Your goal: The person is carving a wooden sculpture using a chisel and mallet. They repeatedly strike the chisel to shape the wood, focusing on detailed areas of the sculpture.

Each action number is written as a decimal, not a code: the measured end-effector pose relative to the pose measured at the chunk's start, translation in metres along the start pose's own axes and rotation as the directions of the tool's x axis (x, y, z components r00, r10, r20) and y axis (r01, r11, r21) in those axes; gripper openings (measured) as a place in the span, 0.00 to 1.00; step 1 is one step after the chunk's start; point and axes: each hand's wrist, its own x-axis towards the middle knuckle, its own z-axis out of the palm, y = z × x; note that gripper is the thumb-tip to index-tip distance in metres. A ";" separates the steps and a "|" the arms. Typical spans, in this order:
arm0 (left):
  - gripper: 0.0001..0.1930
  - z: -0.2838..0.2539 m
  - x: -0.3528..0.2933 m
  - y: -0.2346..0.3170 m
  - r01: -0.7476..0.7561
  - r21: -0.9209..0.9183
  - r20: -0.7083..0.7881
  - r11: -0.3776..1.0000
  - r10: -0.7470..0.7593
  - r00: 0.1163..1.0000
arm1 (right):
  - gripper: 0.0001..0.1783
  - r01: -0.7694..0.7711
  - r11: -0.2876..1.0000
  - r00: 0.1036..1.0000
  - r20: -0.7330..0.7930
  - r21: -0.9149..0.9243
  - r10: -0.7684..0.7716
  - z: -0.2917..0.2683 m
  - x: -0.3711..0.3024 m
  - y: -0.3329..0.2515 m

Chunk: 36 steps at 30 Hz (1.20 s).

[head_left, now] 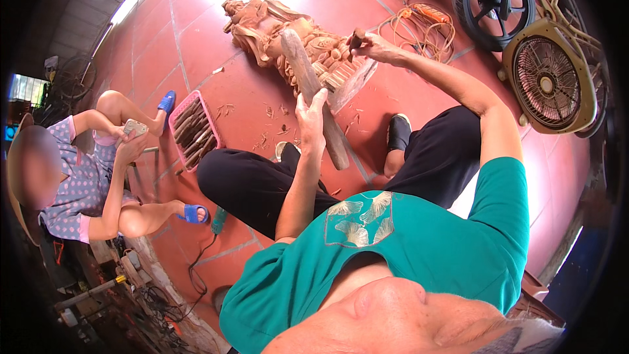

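Observation:
A brown wooden carving point(275, 36) with deep figured relief lies on the tiled floor in front of me. My left hand point(312, 117) is wrapped round the middle of a long wooden mallet point(303, 65), a club-like stick whose upper end overlaps the carving in view. At the carving's right end, my right hand point(379, 49) grips a chisel point(357, 38) by its short dark wooden handle. The chisel's blade cannot be made out against the wood. Wood chips point(264, 139) are scattered beside the carving and near my feet.
To my left a person point(78, 177) sits low, holding a phone point(135, 128). Next to them is a pink basket point(198, 99) of several chisels. A green corded power tool point(219, 221) lies nearer. An orange cord point(419, 29), a wheel point(495, 0) and a fan point(547, 82) are at right.

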 end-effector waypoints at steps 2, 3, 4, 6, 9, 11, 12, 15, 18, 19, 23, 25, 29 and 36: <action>0.08 0.000 -0.001 0.001 0.015 -0.003 0.008 1.000 -0.015 1.000 | 0.19 -0.061 0.997 0.997 -0.038 0.039 0.063 -0.005 -0.002 0.001; 0.08 0.000 -0.001 -0.001 0.015 -0.018 0.012 1.000 -0.015 1.000 | 0.19 -0.074 0.994 0.996 -0.046 0.076 0.078 -0.008 -0.005 0.005; 0.08 0.001 -0.002 -0.001 0.020 -0.015 0.015 1.000 -0.020 1.000 | 0.18 -0.086 0.990 0.994 -0.051 0.113 0.092 -0.010 -0.008 0.010; 0.08 0.003 -0.003 0.001 0.027 -0.008 0.022 1.000 -0.026 0.999 | 0.18 -0.036 0.993 0.999 -0.022 0.115 0.039 -0.015 -0.007 0.018; 0.09 0.005 -0.004 0.002 0.050 0.001 0.019 0.999 -0.050 0.999 | 0.15 -0.014 0.993 1.000 -0.011 0.115 0.016 -0.019 -0.006 0.024; 0.09 0.003 -0.004 0.001 0.041 0.015 0.009 0.999 -0.041 0.999 | 0.14 -0.014 0.995 0.999 -0.029 0.104 0.017 -0.020 -0.009 0.023; 0.09 0.003 -0.004 0.000 0.037 0.021 0.005 0.999 -0.037 0.999 | 0.14 -0.011 0.995 0.999 -0.029 0.101 0.014 -0.021 -0.009 0.020; 0.09 0.005 -0.004 -0.001 0.021 0.037 0.022 0.999 -0.022 1.000 | 0.14 0.030 0.997 0.999 -0.030 0.072 -0.028 -0.024 -0.010 0.016; 0.09 -0.002 0.003 -0.013 -0.026 0.098 0.035 0.995 0.022 0.999 | 0.12 0.009 0.992 0.999 -0.053 0.129 -0.002 -0.017 -0.013 0.007; 0.09 -0.006 0.005 -0.016 -0.037 0.111 0.036 0.993 0.033 0.999 | 0.12 0.014 0.991 0.999 -0.046 0.131 -0.008 -0.012 -0.011 0.004; 0.14 -0.002 0.000 -0.011 0.012 0.108 0.059 0.994 -0.019 0.998 | 0.12 0.121 0.992 0.992 -0.023 0.017 -0.121 -0.006 -0.011 0.007; 0.17 0.002 -0.002 -0.006 0.039 0.106 0.071 0.994 -0.046 0.996 | 0.10 0.131 0.991 0.991 -0.013 -0.030 -0.131 -0.007 -0.008 0.012; 0.17 0.000 -0.005 -0.004 0.031 0.119 0.069 0.992 -0.039 0.997 | 0.18 0.065 0.992 0.998 0.029 -0.110 -0.062 -0.007 -0.005 0.004; 0.18 0.002 -0.007 -0.004 0.035 0.133 0.053 0.990 -0.043 0.998 | 0.11 0.087 0.976 0.996 0.006 -0.199 -0.087 -0.002 -0.005 -0.010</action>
